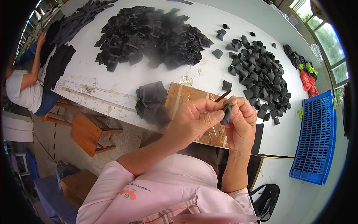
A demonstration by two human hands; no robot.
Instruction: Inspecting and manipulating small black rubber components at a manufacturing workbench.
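Between both hands, above a brown wooden board (pixel 209 139), is a small black piece of sheet material (pixel 227 114), bent into a curl. My left hand (pixel 197 118) pinches its left edge between thumb and fingers. On the other side, the thumb and fingers of my right hand (pixel 240 117) are closed on it. A thin dark stick (pixel 223 96) pokes out beside the left fingertips; which hand holds it, I cannot tell. Just beyond the hands, a flat black piece (pixel 226 85) lies at the board's far edge. A small stack of black pieces (pixel 151 98) sits left of the board.
Flat black pieces (pixel 123 35) form a wide heap on the white table (pixel 108 87). Curled black pieces (pixel 261 67) are piled to the right. A blue plastic crate (pixel 313 138) stands at the right edge. Far left, another person (pixel 26 87) sits by dark strips (pixel 80 22); wooden stools (pixel 89 132) stand nearby.
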